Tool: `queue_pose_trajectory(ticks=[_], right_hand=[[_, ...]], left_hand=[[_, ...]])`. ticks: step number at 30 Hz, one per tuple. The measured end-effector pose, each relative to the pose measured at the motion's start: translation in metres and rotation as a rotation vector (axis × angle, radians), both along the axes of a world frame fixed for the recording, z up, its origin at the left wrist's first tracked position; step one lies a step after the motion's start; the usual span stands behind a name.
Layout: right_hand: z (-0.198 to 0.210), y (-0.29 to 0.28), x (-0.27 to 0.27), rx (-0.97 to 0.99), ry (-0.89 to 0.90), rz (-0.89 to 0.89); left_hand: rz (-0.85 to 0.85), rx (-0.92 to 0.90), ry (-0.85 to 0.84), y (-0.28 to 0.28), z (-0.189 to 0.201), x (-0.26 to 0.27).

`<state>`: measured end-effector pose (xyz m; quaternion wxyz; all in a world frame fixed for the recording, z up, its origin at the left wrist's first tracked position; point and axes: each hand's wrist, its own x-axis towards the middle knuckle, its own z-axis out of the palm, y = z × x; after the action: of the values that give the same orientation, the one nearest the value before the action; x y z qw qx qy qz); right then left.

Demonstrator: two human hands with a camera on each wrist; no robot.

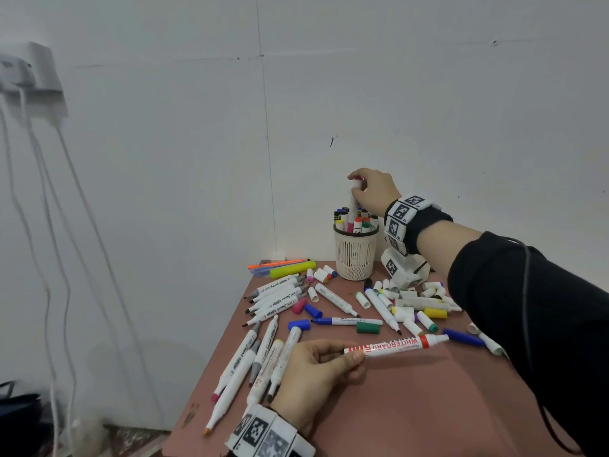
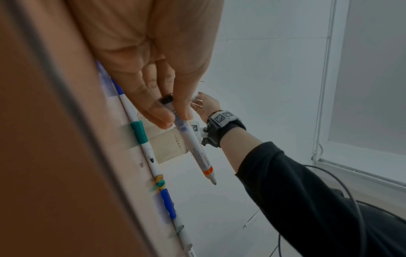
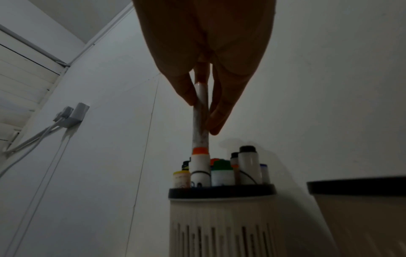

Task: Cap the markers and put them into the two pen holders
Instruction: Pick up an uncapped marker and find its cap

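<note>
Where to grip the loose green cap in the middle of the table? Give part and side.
Pinch the green cylindrical cap across its round sides with the fingers from straight above: it lies flat on the brown table, and a blue-ended marker touches its far edge.

Soft, even light is filling the head view — edges bending, left side blurring. Both wrist views are showing dim, underexposed, grainy pictures — near fingers going soft.

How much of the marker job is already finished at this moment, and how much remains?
Done: the cream slotted pen holder already stands full of capped markers. In hand: the right hand lowers a capped white marker into it; the left hand holds an uncapped red whiteboard marker. Left: many uncapped markers and loose caps on the brown table.
</note>
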<state>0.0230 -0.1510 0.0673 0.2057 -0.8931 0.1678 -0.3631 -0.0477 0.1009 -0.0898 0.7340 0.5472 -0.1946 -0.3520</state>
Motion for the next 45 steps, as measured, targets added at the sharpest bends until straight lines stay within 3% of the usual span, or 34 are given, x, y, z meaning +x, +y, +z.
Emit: queue_pose_trajectory(ticks=[17,29,36,45], right_hand=[[-0.012,-0.012,-0.004,0.115,0.108,0.000],[-0.017,0.000,0.005,0.069,0.187,0.076],[-0.023,0.008,0.010,0.079,0.136,-0.009],[-0.034,0.009,0.008,0.028,0.217,-0.018]], left_hand=[[-0.004,-0.035,0.076,-0.003,-0.002,0.005],[-0.051,-0.021,0.074,-0.001,0.000,0.005],[-0.039,-0.032,0.069,0.000,0.001,0.003],[-0.063,-0.033,0.054,-0.001,-0.001,0.004]])
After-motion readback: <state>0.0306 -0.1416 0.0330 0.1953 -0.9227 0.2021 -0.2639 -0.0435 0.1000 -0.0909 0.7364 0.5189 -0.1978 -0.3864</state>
